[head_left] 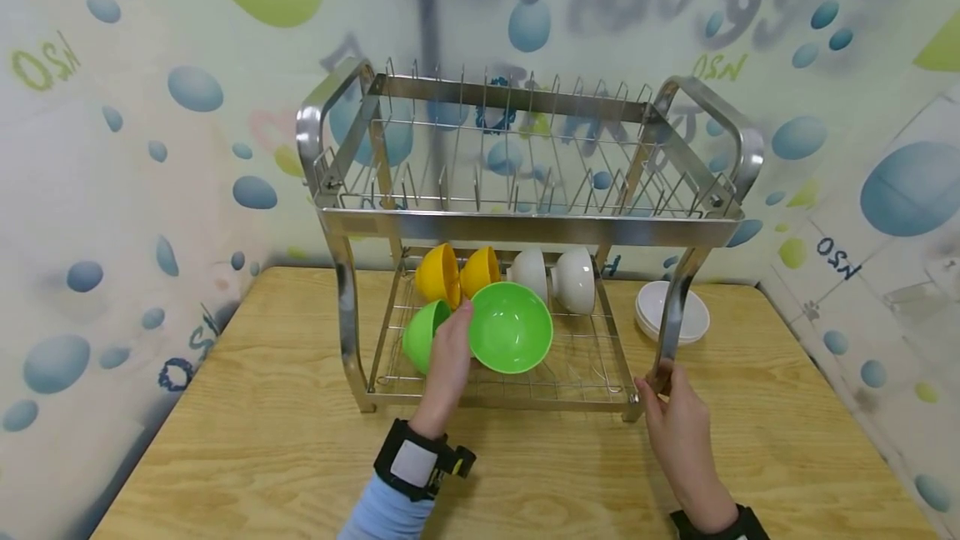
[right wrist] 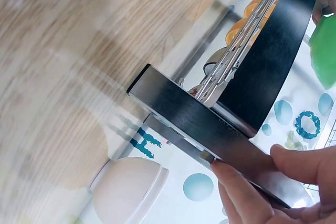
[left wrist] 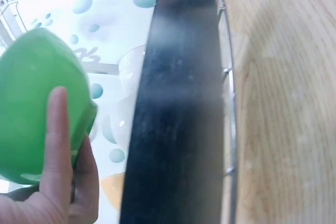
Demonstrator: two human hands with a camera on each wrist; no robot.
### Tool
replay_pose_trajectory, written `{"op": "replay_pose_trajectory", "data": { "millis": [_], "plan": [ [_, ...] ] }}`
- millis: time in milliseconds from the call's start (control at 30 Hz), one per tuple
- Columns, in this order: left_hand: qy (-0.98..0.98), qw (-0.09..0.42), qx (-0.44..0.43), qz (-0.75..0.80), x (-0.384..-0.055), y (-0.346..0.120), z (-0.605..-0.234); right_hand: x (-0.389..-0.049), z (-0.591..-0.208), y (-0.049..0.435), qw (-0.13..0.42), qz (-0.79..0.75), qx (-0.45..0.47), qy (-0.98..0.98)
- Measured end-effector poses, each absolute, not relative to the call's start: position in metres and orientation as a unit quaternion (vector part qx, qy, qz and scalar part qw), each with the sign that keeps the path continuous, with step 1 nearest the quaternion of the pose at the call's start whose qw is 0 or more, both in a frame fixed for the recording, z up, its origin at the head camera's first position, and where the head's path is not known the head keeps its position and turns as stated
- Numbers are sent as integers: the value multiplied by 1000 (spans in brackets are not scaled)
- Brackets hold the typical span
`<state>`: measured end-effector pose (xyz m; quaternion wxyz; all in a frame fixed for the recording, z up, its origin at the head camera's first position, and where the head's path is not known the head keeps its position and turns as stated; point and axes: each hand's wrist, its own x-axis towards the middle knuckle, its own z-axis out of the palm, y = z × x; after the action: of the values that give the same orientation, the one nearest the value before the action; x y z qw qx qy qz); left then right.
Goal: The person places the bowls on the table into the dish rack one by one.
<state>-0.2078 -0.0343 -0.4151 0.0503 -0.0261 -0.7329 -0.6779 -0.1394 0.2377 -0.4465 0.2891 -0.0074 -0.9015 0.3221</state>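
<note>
The left hand [head_left: 448, 352] pinches a green bowl [head_left: 512, 327] at the frame's centre; the right hand [head_left: 686, 432] pinches the steel rack's leg [head_left: 675, 307], lower right. Behind, the patterned wall [head_left: 120, 190] bears a teal "H" [right wrist: 145, 141], lower left in the right wrist view.

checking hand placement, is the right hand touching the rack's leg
Touching: the right wrist view shows the right hand gripping the rack's leg, thumb against the metal.
</note>
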Motion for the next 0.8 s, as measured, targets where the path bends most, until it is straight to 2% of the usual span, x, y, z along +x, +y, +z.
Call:
{"op": "replay_pose_trajectory", "data": {
  "millis": [233,367,567,800],
  "plan": [
    [-720,56,-37,-691,-206,-34,-411,-139,-446,238,286,317,-12,-904],
    [-732,77,-37,-676,-206,-33,-411,-139,-445,238,284,317,-16,-905],
    [-809,156,-16,-567,-203,-30,-410,-140,-444,238,283,312,-18,-907],
    [-882,172,-1,-438,-198,-25,-410,-139,-442,237,278,317,-12,-907]
  ]
}}
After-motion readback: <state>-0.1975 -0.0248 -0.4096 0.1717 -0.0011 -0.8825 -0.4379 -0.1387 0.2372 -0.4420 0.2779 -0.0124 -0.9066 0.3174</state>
